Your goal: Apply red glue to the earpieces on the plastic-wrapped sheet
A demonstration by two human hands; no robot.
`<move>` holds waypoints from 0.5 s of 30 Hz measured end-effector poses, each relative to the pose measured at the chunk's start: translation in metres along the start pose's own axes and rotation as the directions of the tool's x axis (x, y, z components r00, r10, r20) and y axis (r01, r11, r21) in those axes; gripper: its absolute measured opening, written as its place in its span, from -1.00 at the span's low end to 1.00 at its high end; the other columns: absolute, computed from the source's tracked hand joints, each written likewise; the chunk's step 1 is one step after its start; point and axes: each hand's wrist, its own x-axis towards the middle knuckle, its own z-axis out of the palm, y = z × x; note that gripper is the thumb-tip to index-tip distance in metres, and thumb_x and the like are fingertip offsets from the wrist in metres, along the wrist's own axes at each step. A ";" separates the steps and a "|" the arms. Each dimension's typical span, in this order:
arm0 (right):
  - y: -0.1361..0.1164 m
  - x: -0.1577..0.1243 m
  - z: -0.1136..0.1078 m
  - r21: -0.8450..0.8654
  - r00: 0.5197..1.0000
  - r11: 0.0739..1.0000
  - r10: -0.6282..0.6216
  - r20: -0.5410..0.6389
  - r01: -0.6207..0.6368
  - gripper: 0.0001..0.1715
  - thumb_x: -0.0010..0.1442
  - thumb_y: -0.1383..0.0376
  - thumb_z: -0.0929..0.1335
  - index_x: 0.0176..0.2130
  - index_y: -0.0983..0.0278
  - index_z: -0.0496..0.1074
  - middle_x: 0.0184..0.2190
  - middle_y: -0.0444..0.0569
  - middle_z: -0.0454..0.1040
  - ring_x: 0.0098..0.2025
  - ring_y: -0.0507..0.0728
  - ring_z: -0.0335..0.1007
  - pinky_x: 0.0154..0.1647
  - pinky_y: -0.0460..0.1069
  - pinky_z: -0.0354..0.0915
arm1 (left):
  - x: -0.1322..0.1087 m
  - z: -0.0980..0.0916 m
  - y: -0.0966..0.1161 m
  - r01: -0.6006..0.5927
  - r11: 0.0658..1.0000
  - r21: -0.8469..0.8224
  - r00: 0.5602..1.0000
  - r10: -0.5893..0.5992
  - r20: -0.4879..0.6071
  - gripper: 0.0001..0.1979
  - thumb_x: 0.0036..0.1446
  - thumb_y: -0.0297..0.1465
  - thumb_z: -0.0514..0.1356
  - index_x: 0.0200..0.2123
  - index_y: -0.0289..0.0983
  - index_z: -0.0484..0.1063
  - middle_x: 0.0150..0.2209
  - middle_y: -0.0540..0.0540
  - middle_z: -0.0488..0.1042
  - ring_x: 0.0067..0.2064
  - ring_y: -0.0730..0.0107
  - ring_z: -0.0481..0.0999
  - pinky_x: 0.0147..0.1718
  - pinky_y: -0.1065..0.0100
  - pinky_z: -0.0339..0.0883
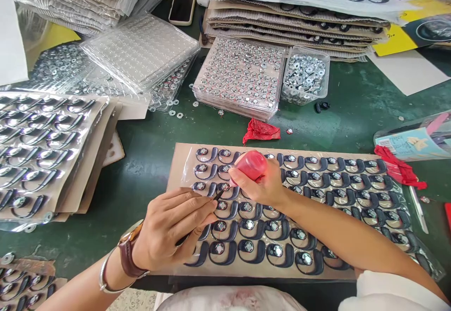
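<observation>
My right hand (269, 186) is wrapped round a red squeeze bottle (251, 164), its narrow end pointing down and left. In my left hand (172, 219) is a dark pair of tweezers (219, 195). The tweezer tip and the bottle's end come close together over one silver disc; whether they touch it I cannot tell. Below both hands lies a cardboard sheet (183, 158) with a clear plastic covering. It carries rows of dark hook-shaped pieces (259, 254), each with a round silver part at its inner end. My right forearm hides some of them.
Left stands a stack of similar filled sheets (38, 146). Beyond are clear trays (141, 50), a tray stack of silver discs (239, 76) and a tub of metal washers (306, 73). Red cloths (261, 130) and a phone (182, 8) lie on the green table (148, 160).
</observation>
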 end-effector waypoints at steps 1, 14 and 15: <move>0.000 0.000 0.000 -0.003 1.000 1.000 -0.002 0.002 0.002 -0.69 0.14 0.09 0.38 -0.48 0.25 0.44 -0.57 -0.08 0.48 -0.53 0.05 0.38 -0.41 -0.04 0.34 | 0.001 0.000 0.000 0.007 1.000 -0.007 1.000 -0.007 -0.005 -0.80 0.12 -0.55 0.18 -0.15 -0.32 0.44 -0.32 -0.07 0.57 -0.32 0.41 0.55 -0.28 0.34 0.47; 0.006 0.000 0.007 0.020 0.973 0.972 -0.232 -0.015 0.233 -0.74 0.10 0.14 0.44 -0.41 0.27 0.42 -0.47 -0.08 0.53 -0.46 0.03 0.44 -0.40 -0.09 0.36 | 0.009 -0.006 -0.018 0.245 0.948 -0.201 0.968 -0.250 0.001 -0.82 0.12 -0.61 0.19 -0.24 -0.28 0.50 -0.32 -0.04 0.59 -0.30 0.43 0.57 -0.32 0.43 0.46; 0.006 0.000 0.008 0.012 0.970 0.970 -0.244 -0.019 0.244 -0.74 0.08 0.13 0.45 -0.39 0.27 0.42 -0.46 -0.08 0.52 -0.45 0.03 0.44 -0.40 -0.08 0.36 | 0.009 -0.006 -0.019 0.251 0.946 -0.203 0.967 -0.256 0.001 -0.83 0.13 -0.60 0.18 -0.24 -0.28 0.50 -0.32 -0.04 0.59 -0.30 0.43 0.57 -0.34 0.44 0.46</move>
